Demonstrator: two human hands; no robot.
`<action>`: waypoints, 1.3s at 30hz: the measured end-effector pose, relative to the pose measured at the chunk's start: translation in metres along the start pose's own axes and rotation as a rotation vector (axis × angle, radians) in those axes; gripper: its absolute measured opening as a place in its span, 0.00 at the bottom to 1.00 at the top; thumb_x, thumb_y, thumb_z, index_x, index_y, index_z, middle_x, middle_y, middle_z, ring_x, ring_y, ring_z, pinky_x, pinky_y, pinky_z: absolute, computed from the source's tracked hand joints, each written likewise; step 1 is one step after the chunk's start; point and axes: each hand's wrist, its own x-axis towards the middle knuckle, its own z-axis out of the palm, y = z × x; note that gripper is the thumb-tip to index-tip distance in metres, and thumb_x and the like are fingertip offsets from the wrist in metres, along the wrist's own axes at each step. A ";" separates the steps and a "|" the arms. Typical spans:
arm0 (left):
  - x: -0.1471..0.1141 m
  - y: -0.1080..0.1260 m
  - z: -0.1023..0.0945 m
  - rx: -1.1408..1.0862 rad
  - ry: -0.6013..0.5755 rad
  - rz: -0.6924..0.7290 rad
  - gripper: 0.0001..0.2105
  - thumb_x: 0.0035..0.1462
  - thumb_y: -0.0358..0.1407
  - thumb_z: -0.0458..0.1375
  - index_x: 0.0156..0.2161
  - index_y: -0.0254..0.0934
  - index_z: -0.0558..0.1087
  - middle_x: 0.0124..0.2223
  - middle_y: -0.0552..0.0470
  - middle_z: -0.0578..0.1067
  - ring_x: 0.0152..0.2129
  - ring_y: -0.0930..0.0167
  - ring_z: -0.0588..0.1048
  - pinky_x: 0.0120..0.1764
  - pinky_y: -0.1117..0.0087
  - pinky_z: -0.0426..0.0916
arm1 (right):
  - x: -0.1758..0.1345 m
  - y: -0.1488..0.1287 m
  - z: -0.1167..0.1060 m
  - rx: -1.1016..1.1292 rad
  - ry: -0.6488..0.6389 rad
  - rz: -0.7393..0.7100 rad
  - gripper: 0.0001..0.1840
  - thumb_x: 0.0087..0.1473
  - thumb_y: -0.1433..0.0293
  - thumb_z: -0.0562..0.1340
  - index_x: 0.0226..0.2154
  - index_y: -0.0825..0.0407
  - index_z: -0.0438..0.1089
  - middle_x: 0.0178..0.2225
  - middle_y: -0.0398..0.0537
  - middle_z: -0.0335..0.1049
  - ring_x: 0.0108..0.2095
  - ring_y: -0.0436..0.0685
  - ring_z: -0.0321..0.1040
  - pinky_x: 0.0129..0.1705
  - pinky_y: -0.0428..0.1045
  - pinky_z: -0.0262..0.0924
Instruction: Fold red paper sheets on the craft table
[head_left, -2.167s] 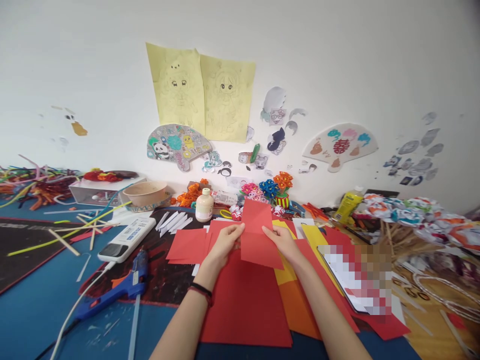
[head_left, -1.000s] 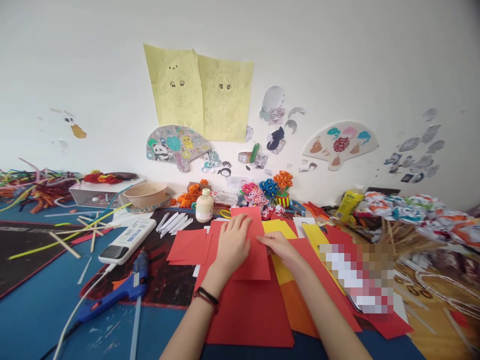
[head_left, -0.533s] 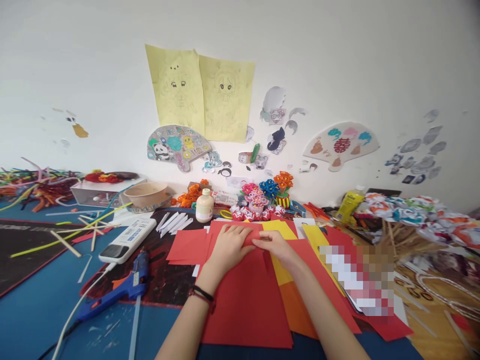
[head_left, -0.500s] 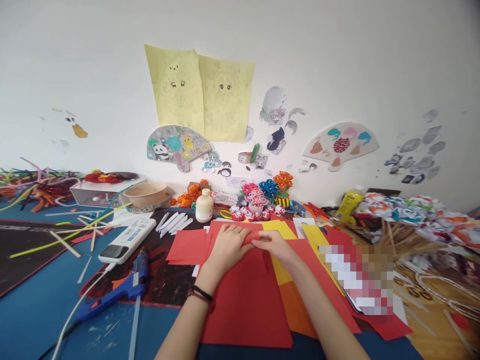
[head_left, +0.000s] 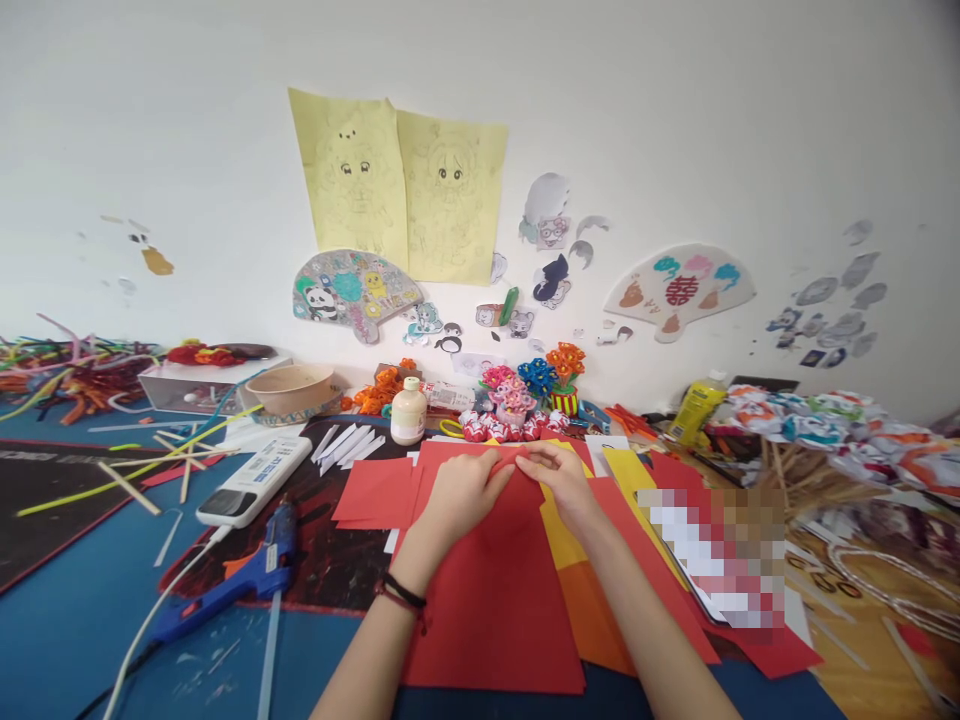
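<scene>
My left hand [head_left: 463,497] and my right hand [head_left: 562,487] meet over the far part of a large red sheet of paper [head_left: 491,610]. Between the fingertips of both hands is a small piece of red paper [head_left: 512,455], pinched near its upper edge. Its lower outline blends into the red sheet below, so its full shape is hard to make out. Left of my left hand lie small red paper squares [head_left: 373,490], stacked unevenly. Yellow paper [head_left: 559,535] and orange paper [head_left: 596,620] stick out from under the large sheet on the right.
A blue glue gun [head_left: 251,580] with a cord and a white power strip [head_left: 256,482] lie at left. Behind the hands stand a cream bottle [head_left: 409,415] and pipe-cleaner flowers [head_left: 508,390]. Folded white strips [head_left: 346,447] lie nearby. On the right are a yellow bottle [head_left: 697,410] and wrapped bundles [head_left: 825,425].
Both hands have shifted their grip on the small red paper. My fingertips now come together near its upper edge, and my right hand's fingers curl over more.
</scene>
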 end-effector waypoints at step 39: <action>0.004 -0.008 0.044 -0.705 -0.183 -0.086 0.14 0.55 0.39 0.47 0.22 0.35 0.62 0.22 0.58 0.59 0.22 0.75 0.57 0.26 0.74 0.52 | 0.000 0.005 -0.006 -0.465 -0.210 -0.045 0.05 0.42 0.69 0.64 0.19 0.51 0.69 0.18 0.39 0.62 0.23 0.51 0.55 0.27 0.46 0.45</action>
